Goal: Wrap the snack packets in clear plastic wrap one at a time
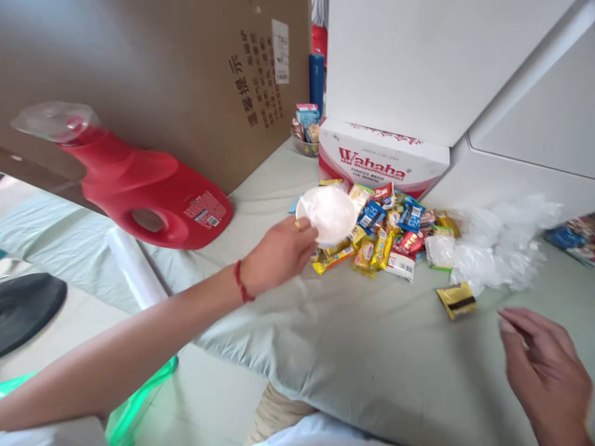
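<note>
My left hand, with a red string on its wrist, is closed on the near rim of a shallow white bowl. The bowl hangs over the left part of a heap of small wrapped snacks in yellow, blue, red and white packaging. At the lower right, my right hand hovers with loosely bent fingers, the thumb a little apart from them, and nothing visible in it. Just left of its fingertips, a single gold packet with a dark band lies apart from the heap on the pale green sheet.
Crumpled clear plastic bags lie right of the heap. Behind stands a Wahaha carton. A filled snack bowl is at the back. On the left are a red detergent bottle against a large cardboard box and a plastic roll.
</note>
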The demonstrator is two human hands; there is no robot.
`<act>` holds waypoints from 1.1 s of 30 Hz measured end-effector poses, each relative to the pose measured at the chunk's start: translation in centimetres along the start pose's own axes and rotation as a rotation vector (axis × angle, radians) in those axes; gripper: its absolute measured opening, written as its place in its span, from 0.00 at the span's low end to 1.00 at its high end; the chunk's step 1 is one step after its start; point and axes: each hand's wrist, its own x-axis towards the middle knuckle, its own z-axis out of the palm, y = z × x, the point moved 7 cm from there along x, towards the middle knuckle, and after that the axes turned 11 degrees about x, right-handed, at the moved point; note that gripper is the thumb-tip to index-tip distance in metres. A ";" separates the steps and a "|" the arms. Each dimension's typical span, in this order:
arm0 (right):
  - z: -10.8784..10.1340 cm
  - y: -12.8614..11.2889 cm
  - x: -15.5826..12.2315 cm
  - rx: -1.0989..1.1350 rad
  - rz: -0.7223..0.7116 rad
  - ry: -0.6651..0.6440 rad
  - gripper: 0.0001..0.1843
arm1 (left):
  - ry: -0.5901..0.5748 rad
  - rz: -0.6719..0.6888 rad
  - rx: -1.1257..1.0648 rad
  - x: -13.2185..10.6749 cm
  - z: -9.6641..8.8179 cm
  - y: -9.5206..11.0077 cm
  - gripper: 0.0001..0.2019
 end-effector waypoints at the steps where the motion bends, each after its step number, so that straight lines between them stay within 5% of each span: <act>1: 0.0 -3.0 0.6 0.056 -0.055 0.028 0.24 | -0.035 0.075 -0.041 -1.2 0.0 2.9 0.13; 4: 1.7 -10.4 1.7 0.259 -0.342 -0.123 0.27 | -0.135 0.252 -0.171 -3.8 1.6 10.5 0.12; 8: 7.5 -13.3 1.0 0.304 -0.551 -0.691 0.24 | -0.201 0.349 -0.251 -5.1 4.9 16.1 0.09; 12: 13.1 -12.3 0.0 0.033 -0.444 -1.084 0.28 | -0.163 0.329 -0.331 -5.7 6.2 17.0 0.10; 18: 17.2 -15.2 -0.4 -0.252 -0.367 -1.249 0.23 | -0.013 0.112 -0.553 -6.9 6.0 14.8 0.14; 24: 17.5 -15.7 -0.5 -0.261 -0.297 -1.227 0.16 | -0.005 0.065 -0.611 -7.1 6.4 14.1 0.13; 30: 10.1 -13.9 1.3 0.230 -0.125 -0.941 0.26 | 0.074 0.002 -0.782 -5.9 5.2 13.7 0.11; 33: 6.4 -9.7 5.1 0.523 0.110 -0.628 0.27 | 0.080 -0.047 -0.831 -5.2 5.3 13.8 0.08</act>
